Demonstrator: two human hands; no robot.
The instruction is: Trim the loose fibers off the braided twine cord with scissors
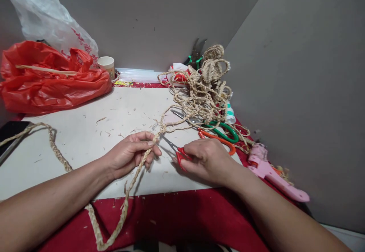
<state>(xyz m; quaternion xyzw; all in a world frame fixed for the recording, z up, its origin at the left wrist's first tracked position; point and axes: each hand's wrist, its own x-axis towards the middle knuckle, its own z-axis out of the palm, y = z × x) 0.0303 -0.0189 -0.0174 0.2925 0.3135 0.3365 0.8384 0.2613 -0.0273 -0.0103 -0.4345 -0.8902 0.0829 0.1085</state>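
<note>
A pale braided straw cord [141,162] runs through my left hand [131,153], pinched between thumb and fingers near the middle of the white board. In my right hand [205,160] is a small pair of scissors [181,157] with red handles, its fingers closed around them. The dark blades point up and left, and their tips reach the cord just beyond my left fingertips. Whether the blades touch the cord I cannot tell. Below my left hand the cord hangs over the red cloth and loops back under my left forearm. Its upper end leads toward a tangled heap of braid [209,88].
Larger scissors with green and orange handles [225,132] lie beside the heap. A pink glue gun [273,176] rests at the right edge. At the back left are a red plastic bag [51,88] and a paper cup [107,64]. Straw scraps dot the white board [85,111].
</note>
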